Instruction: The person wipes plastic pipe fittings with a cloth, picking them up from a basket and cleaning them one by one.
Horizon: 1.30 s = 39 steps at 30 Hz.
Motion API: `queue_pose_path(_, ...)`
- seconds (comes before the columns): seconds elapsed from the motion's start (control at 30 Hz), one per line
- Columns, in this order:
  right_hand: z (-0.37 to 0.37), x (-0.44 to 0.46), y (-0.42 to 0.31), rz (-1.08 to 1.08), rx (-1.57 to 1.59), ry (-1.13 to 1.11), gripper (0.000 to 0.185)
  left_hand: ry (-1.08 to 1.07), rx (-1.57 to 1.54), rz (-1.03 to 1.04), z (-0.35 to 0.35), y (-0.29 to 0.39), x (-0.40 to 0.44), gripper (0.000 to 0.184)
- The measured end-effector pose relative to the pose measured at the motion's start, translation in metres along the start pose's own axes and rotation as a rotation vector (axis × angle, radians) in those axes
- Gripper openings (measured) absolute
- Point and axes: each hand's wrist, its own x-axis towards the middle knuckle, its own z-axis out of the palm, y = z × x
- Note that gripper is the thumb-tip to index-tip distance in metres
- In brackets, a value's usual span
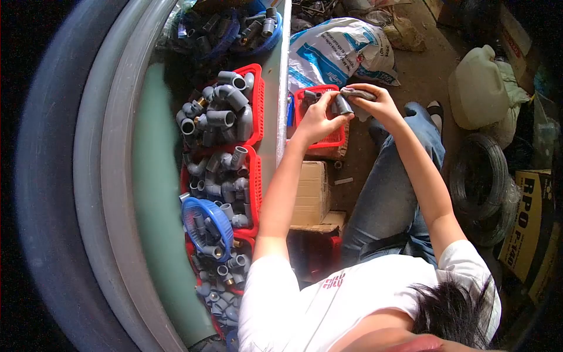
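Observation:
My left hand (319,122) is closed around a grey plastic pipe fitting (342,105), held over a red basket (335,139). Close beside it, my right hand (380,107) pinches what looks like a folded grey rag (359,94), which meets the fitting or lies right against it. More dark grey fittings (311,97) show inside the red basket behind my left hand. Its contents are partly covered by my hands.
To the left, red baskets (258,105) of grey fittings line a shelf, with a blue basket (220,214) on top. Large pipes (120,176) curve along the far left. A cardboard box (312,190), white jug (478,88), wire coil (481,176) and printed sack (340,53) surround me.

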Motion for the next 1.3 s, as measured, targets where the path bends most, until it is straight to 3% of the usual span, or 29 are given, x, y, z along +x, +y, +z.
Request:
queue_pose_path(0.1,0.001,-0.005,-0.01,0.015,0.171,-0.064,0.036,0.075,0.001,0.002,-0.004,0.012,0.001,0.058)
queue_pose_path(0.23,0.005,-0.008,-0.015,0.053,0.138,-0.089,0.036,0.06,-0.116,0.021,-0.007,0.007,0.004,0.053)
queue_pose_path(0.37,0.004,-0.002,-0.008,-0.052,0.068,0.026,0.038,-0.016,-0.281,0.021,0.006,0.005,0.002,0.054)
queue_pose_path(0.53,0.008,-0.007,-0.014,0.053,0.102,-0.046,0.039,0.044,-0.202,-0.034,-0.007,0.001,0.006,0.058)
queue_pose_path(0.67,0.009,-0.005,-0.008,-0.014,0.154,0.043,0.041,-0.068,-0.114,0.039,0.001,0.016,0.0,0.06)
queue_pose_path(0.77,0.006,-0.004,-0.009,-0.004,0.146,0.015,0.041,-0.019,-0.258,0.142,0.014,-0.008,0.005,0.066)
queue_pose_path(0.93,0.01,-0.008,-0.011,0.066,0.25,-0.055,0.043,0.023,-0.354,0.04,0.0,0.011,0.003,0.059)
queue_pose_path(1.07,0.012,-0.007,-0.014,-0.03,0.246,0.061,0.042,-0.099,-0.263,-0.068,0.002,0.017,0.0,0.05)
queue_pose_path(1.2,0.01,-0.01,-0.016,0.191,0.282,-0.07,0.038,0.001,-0.365,-0.117,-0.004,0.02,0.003,0.048)
queue_pose_path(1.3,0.009,-0.01,-0.015,0.099,0.296,-0.056,0.037,-0.043,-0.268,-0.078,-0.005,0.026,0.001,0.049)
